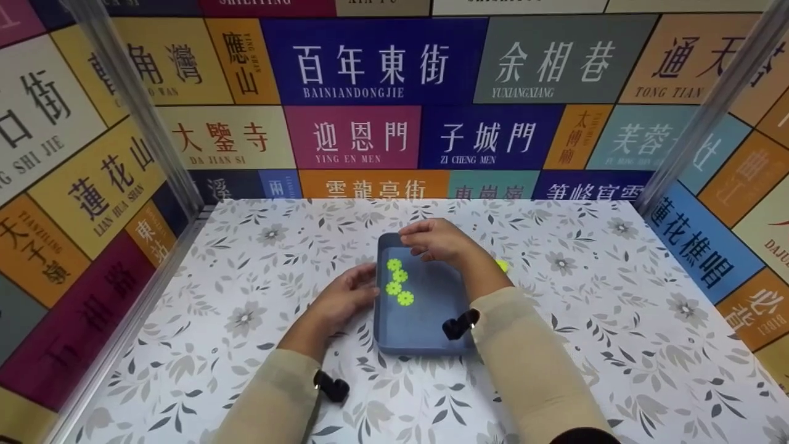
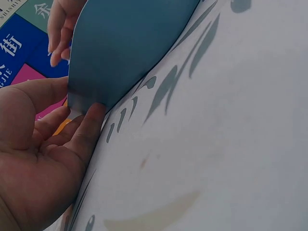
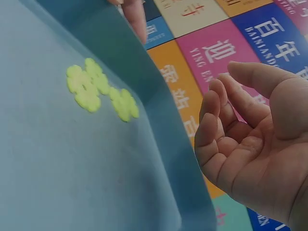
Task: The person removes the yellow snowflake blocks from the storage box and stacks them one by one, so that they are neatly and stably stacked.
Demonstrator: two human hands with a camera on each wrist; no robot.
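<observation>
Tray (image 1: 425, 330): four flower pieces (image 1: 399, 275) inside | yellow piece (image 1: 503, 266) left outside, rightward | left hand (image 1: 344, 300) touching its left wall; right hand (image 1: 441, 239) above, seemingly empty

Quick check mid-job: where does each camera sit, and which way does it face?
Head: worn on the head, facing forward and down at the blue tray and yellow-green flower pieces; left hand, right hand and beige sleeves show.
Left wrist: on that wrist, looking at the left hand by the tray's outer wall; part of the right hand shows.
Right wrist: on that wrist, looking into the tray; the right hand and part of the left show.
Shared: head and right wrist show flower pieces.
</observation>
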